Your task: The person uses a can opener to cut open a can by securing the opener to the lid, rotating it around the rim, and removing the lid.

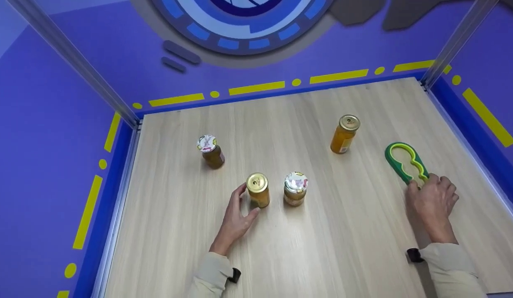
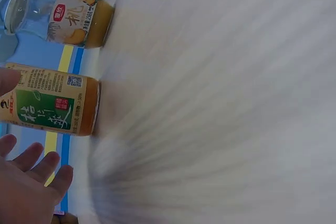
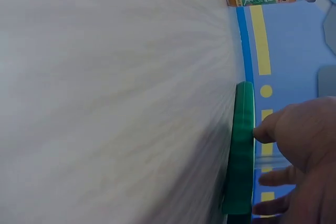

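My left hand [image 1: 235, 221] is spread beside a gold-lidded jar [image 1: 258, 194], thumb at its near side and fingers at its left. In the left wrist view the thumb overlaps this jar [image 2: 52, 100], while the other fingers [image 2: 39, 169] stand apart from it. It is upright and bears a green and cream label. On the right, my right hand [image 1: 434, 198] reaches over the near end of a green jar opener [image 1: 395, 159] with a yellow-green scalloped inner edge. The right wrist view shows the thumb right at the opener's [image 3: 241, 145] top surface, with loosely bent fingers.
A jar with a patterned white lid [image 1: 295, 190] stands just right of the left hand's jar. Another such jar [image 1: 214, 155] is at back left. One more gold-lidded jar [image 1: 343, 136] stands at back right. Purple-blue walls [image 1: 115, 74] border the wooden table [image 1: 314, 256].
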A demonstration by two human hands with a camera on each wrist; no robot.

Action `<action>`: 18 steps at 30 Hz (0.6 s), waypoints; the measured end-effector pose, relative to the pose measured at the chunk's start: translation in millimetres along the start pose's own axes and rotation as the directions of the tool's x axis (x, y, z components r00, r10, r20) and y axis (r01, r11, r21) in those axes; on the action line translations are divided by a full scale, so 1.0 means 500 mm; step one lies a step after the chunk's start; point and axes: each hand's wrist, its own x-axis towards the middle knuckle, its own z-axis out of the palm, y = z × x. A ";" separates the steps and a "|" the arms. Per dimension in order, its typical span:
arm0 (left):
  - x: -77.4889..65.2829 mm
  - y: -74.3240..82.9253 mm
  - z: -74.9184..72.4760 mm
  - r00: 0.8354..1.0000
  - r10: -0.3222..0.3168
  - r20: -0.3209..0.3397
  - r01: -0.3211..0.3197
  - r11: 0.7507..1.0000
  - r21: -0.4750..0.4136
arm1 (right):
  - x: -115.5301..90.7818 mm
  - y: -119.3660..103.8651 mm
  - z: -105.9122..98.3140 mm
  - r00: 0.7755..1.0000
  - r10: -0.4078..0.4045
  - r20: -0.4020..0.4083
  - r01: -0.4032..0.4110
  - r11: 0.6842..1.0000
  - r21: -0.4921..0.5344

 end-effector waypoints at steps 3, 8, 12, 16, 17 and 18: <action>0.010 0.000 0.005 1.000 0.009 -0.003 -0.009 1.000 -0.002 | -0.005 0.002 0.002 0.999 -0.004 0.041 0.005 1.000 -0.003; 0.020 0.002 0.019 1.000 0.001 -0.027 -0.001 1.000 -0.019 | -0.007 -0.001 0.003 0.998 0.004 0.067 -0.003 1.000 -0.012; 0.030 0.008 0.031 0.999 -0.027 -0.045 0.026 0.999 -0.038 | -0.003 -0.001 0.005 0.998 0.018 0.063 -0.018 1.000 -0.011; 0.039 0.007 0.041 0.997 -0.040 -0.062 0.039 0.999 -0.024 | -0.003 -0.003 0.009 0.998 0.027 0.051 -0.027 1.000 -0.002; 0.041 0.006 0.044 0.997 -0.042 -0.067 0.041 0.999 -0.019 | -0.004 -0.004 0.010 0.998 0.029 0.047 -0.029 1.000 -0.001; 0.042 0.005 0.046 0.996 -0.046 -0.070 0.045 0.999 -0.018 | -0.005 -0.004 0.011 0.998 0.032 0.045 -0.032 0.999 -0.001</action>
